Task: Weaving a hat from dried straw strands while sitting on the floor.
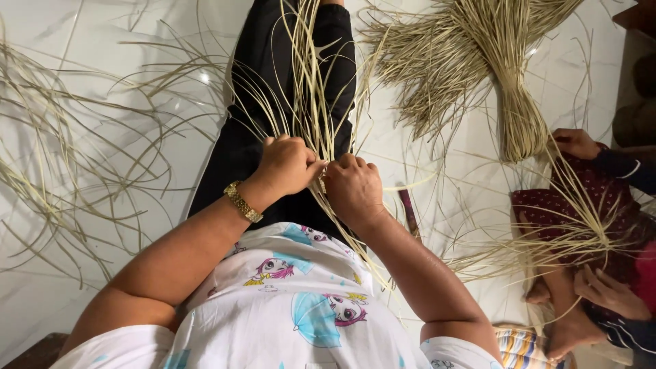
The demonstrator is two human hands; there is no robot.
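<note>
- Straw strands lie in a loose sheaf over the person's lap, on the black trousers; their long axis runs away from the body, fanning outward past the knees.
- The near ends gather at the point where the two hands meet, so the strands lead straight ahead from the fingers; both hands are equally close.
- Left hand is curled tight, fingers closed on the gathered ends; a gold watch sits on its wrist.
- Right hand is likewise clenched on the same bunch, knuckles up, touching the left.
- Loose straw is scattered on the white floor to the left.
- A tied straw bundle lies ahead to the right.
- Another person's hand rests near that bundle.
</note>
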